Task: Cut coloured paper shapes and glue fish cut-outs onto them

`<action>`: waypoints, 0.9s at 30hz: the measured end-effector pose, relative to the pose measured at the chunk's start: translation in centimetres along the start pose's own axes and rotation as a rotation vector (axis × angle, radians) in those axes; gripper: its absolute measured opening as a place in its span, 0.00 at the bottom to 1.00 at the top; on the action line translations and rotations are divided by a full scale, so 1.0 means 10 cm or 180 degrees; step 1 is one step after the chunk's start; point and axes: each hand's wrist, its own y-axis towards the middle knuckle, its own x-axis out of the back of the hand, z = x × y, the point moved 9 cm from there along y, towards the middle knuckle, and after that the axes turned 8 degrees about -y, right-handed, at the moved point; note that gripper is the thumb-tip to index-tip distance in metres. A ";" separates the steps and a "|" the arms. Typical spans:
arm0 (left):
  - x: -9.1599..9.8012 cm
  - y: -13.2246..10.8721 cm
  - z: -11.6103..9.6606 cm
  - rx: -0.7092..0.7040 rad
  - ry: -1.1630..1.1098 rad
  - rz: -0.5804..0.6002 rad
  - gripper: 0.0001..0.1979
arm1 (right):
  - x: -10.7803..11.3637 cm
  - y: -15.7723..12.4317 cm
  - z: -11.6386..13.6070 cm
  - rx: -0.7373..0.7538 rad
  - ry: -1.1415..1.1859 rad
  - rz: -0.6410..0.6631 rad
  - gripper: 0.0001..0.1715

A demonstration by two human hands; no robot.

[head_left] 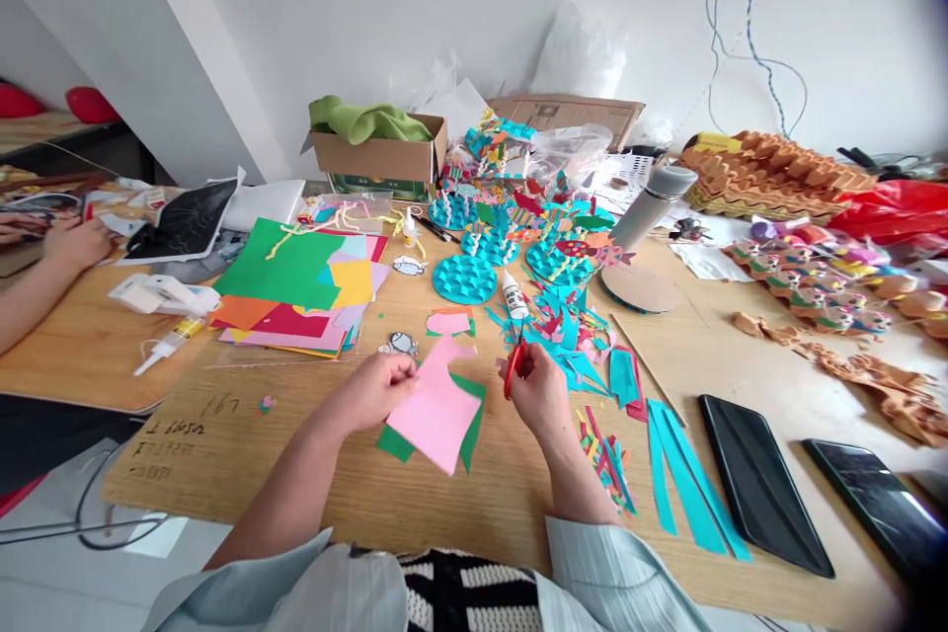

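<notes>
My left hand point(376, 387) pinches the left edge of a pink paper sheet point(435, 412), which has a curved notch cut into its upper right side. Beneath it lies a green paper piece point(474, 393), mostly covered. Red-handled scissors point(513, 370) are gripped in my right hand point(542, 392), their blades pointing away from me, apart from the pink sheet. Just beyond the sheet rests a small pink cut piece point(448, 323) over a bit of green. A white glue bottle point(513, 296) is past the scissors' tips. Near my left hand are small fish cutouts point(404, 343).
Stacked coloured paper point(281, 267) lies at left, blue scraps point(567, 341) and blue strips point(688, 484) at right. Blue scalloped discs point(464, 278) and a grey flask point(652, 207) stand behind. Two dark phone-like slabs point(762, 484) lie right. Another person's hand point(78, 245) is at far left.
</notes>
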 end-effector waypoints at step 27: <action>-0.48 -0.33 -0.14 -0.1058 0.2866 0.0345 0.13 | 0.13 -0.16 0.36 0.0557 0.0948 0.0109 0.09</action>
